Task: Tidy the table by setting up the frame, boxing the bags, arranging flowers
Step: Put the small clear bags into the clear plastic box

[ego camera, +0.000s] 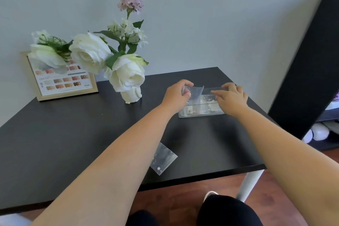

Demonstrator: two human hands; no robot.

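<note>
A clear plastic box (pixel 201 111) sits on the black table (pixel 73 134) at the right, with several small bags inside. My left hand (pixel 177 95) pinches a small clear bag (pixel 196 91) just above the box's left end. My right hand (pixel 232 97) rests on the box's right side, fingers touching its far rim. Another clear bag (pixel 164 159) with small white flowers printed on it lies near the table's front edge, partly under my left forearm. A gold-edged frame (pixel 64 79) stands upright at the back left. White roses and a lilac sprig (pixel 124 71) stand in a white vase (pixel 132 94).
A tall black panel (pixel 311 60) leans at the right beyond the table. White shoes (pixel 317 133) lie on the floor beneath it. The table's white leg (pixel 249 183) and the wooden floor show at the front right, with my dark-clothed knees below.
</note>
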